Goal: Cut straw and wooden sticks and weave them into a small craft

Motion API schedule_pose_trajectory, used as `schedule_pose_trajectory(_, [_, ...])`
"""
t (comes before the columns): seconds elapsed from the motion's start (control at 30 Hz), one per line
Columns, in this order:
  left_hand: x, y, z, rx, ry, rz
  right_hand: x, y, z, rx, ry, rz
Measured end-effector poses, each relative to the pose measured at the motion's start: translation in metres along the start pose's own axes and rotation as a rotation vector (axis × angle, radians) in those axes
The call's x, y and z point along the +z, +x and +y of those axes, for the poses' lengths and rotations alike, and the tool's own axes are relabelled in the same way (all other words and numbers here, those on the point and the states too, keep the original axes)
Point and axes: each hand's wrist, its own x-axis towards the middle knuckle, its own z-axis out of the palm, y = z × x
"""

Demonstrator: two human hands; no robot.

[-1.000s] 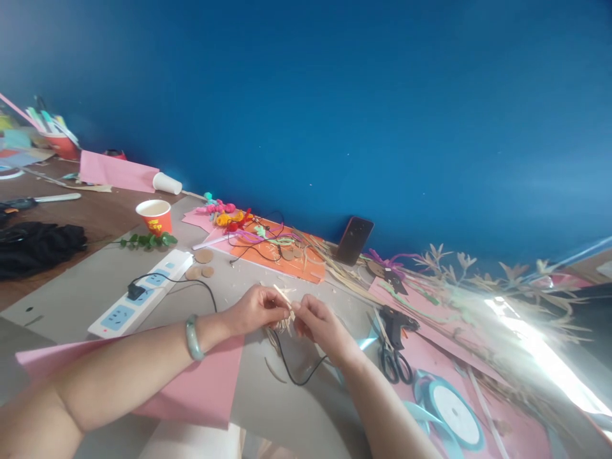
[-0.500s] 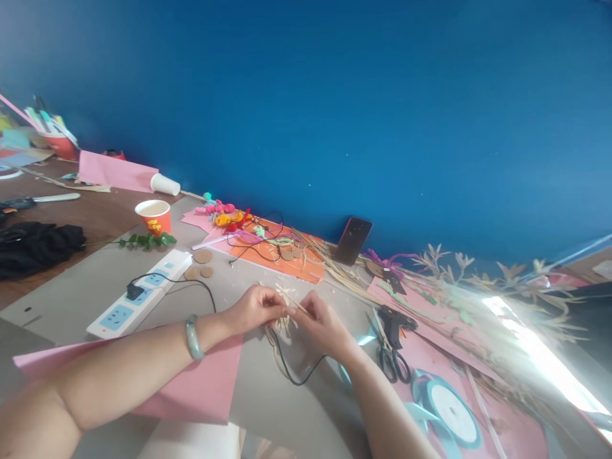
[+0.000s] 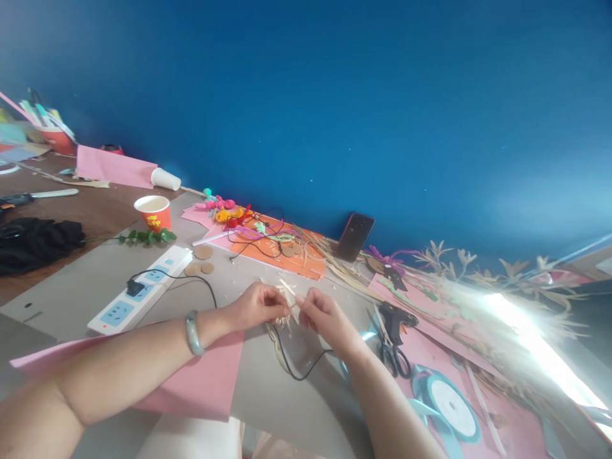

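Observation:
My left hand [image 3: 262, 306], with a pale green bangle [image 3: 194, 333] on its wrist, has its fingers pinched together over a small heap of pale straw-like shreds [image 3: 284, 320]. What lies between those fingertips is too small to make out. Close by on the right, my right hand [image 3: 325, 317] is closed in a pinch. A short pale strip [image 3: 287, 288] sticks up and to the left from its fingertips. The two hands' fingertips nearly meet above the grey board [image 3: 268, 401]. A black cable [image 3: 306, 376] loops below them.
A white power strip [image 3: 143, 290] and a red paper cup [image 3: 153, 213] stand left. A phone [image 3: 354, 237] leans on the blue wall. Scissors [image 3: 394, 360], a glue gun [image 3: 396, 322] and a ribbon spool [image 3: 452, 408] lie right. Pink paper [image 3: 201, 382] sits under my left forearm.
My right hand has moved slightly right, away from my left fingertips. The pale strip now angles up-left from its fingers. My left hand stays nearly in place.

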Motion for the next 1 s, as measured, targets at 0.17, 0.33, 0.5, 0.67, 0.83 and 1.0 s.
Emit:
schedule_pose_trajectory(0.17, [-0.002, -0.004, 0.004, 0.198, 0.305, -0.253, -0.015, -0.002, -0.004, 0.021, 0.131, 0.098])
schedule_pose_trajectory(0.33, [-0.005, -0.006, 0.008, 0.474, 0.701, -0.423, -0.017, 0.003, 0.002, 0.002, -0.064, 0.206])
schedule_pose_trajectory(0.5, [-0.005, -0.008, 0.006, 0.514, 0.883, -0.457, -0.014, 0.008, 0.01, -0.01, -0.208, 0.217])
schedule_pose_trajectory(0.67, [0.001, -0.01, 0.004, 0.506, 0.911, -0.476, -0.017, 0.009, 0.013, -0.009, -0.227, 0.239])
schedule_pose_trajectory(0.83, [0.003, -0.012, 0.005, 0.491, 0.864, -0.464, -0.022, 0.009, 0.014, -0.024, -0.245, 0.262])
schedule_pose_trajectory(1.0, [0.003, -0.011, 0.005, 0.475, 0.824, -0.42, -0.022, 0.009, 0.013, -0.028, -0.246, 0.257])
